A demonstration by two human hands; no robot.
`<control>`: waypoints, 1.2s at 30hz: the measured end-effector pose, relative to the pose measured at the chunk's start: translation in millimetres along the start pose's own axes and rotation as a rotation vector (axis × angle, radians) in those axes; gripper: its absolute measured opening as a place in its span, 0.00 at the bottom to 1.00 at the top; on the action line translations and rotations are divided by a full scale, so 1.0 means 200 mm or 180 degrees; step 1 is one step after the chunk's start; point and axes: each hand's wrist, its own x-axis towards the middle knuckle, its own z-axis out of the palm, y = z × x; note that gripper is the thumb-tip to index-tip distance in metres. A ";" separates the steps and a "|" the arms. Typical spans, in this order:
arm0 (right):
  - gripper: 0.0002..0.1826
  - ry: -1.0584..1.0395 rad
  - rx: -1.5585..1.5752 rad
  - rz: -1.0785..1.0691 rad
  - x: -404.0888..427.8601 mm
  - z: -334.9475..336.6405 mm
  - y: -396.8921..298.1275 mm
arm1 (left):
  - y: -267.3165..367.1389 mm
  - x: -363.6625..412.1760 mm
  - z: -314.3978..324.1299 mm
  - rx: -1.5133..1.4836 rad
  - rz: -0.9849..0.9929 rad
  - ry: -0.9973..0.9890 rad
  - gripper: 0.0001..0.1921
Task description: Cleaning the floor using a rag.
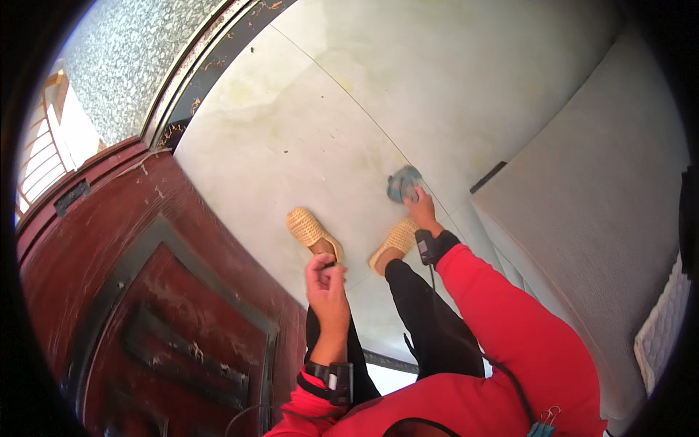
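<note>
My right hand [420, 207] is stretched out low over the pale tiled floor [338, 153], its fingers shut on a blue-green object, perhaps a cloth [404, 184], which is blurred. That object lies just beyond the woven slipper [401, 235] on my right foot. My left hand [326, 277] hangs above my left ankle with its fingers curled; I see nothing in it. Another woven slipper [307, 225] covers my left foot. Each wrist wears a black strap with a small device.
A worn dark red panelled door [218, 273] stands at the left, beside a dark threshold [185, 104] and speckled stone flooring [125, 60]. A grey upholstered piece of furniture [579, 191] fills the right side. Small dark specks dot the floor ahead. A cable runs along my right arm.
</note>
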 end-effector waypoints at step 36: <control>0.17 0.0585 -0.3071 -0.3867 0.64 1.29 -1.38 | 0.09 0.38 -0.06 -0.0901 -0.1040 0.0139 0.15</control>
